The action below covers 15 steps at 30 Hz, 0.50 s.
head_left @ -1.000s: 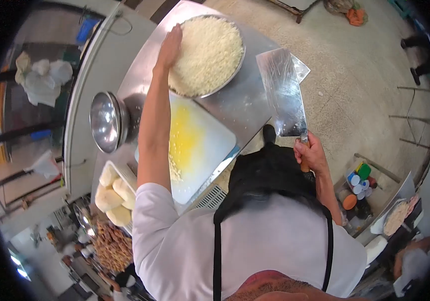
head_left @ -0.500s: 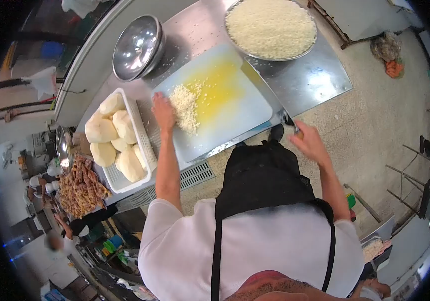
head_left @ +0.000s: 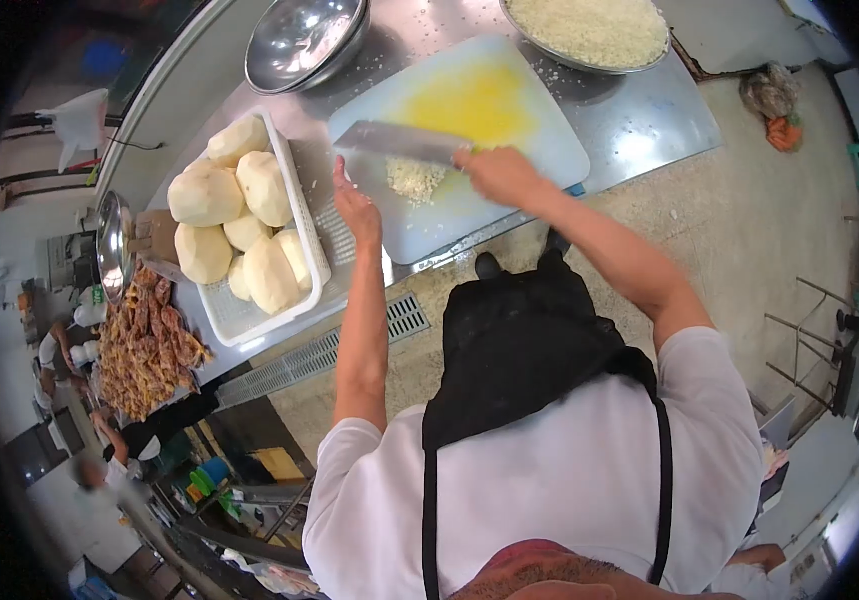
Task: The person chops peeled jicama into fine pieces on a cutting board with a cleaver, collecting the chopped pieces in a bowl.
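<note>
My right hand [head_left: 494,172] grips the handle of a broad cleaver [head_left: 397,140], whose blade lies across the white cutting board [head_left: 539,140]. A small heap of chopped pale bits [head_left: 415,180] sits on the board just under the blade, beside a yellow stain. My left hand [head_left: 357,210] rests at the board's left edge, fingers together and empty, next to the heap. A wide metal pan of chopped white bits [head_left: 594,28] stands beyond the board.
A white basket [head_left: 304,225] with several peeled pale roots [head_left: 207,195] stands left of the board. Stacked steel bowls [head_left: 304,38] sit at the back. A floor drain grate [head_left: 319,352] runs below the steel table [head_left: 649,110]. Other people stand at the far left.
My right hand has brought the cleaver from the board's right edge onto the board, over the heap. My left hand has slid off the heap to the board's edge. The view has shifted left.
</note>
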Available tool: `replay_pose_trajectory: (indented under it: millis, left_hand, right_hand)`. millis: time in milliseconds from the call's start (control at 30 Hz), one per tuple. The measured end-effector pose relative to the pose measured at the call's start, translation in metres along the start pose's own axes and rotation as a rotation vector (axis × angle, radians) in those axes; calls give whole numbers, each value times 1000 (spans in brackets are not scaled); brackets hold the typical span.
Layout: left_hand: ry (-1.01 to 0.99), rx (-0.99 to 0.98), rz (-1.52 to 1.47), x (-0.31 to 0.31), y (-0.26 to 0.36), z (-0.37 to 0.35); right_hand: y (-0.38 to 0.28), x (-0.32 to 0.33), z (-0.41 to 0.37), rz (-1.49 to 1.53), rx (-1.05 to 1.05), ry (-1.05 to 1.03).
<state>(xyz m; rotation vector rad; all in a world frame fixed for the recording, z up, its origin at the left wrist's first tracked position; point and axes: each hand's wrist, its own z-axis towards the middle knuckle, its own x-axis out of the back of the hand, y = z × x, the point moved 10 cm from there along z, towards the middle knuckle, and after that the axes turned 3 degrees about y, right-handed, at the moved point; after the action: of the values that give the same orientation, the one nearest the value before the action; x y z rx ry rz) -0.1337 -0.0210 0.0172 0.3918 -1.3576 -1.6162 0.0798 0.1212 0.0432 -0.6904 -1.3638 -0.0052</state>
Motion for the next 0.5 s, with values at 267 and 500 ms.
replay_pose_trajectory:
  millis: [267, 500]
  left_hand:
    - [-226, -239, 645, -81, 11, 11]
    - [-487, -356, 278, -81, 65, -31]
  right_hand:
    - [63, 15, -89, 857, -526, -75]
    - [131, -31, -143, 1264, -687, -113]
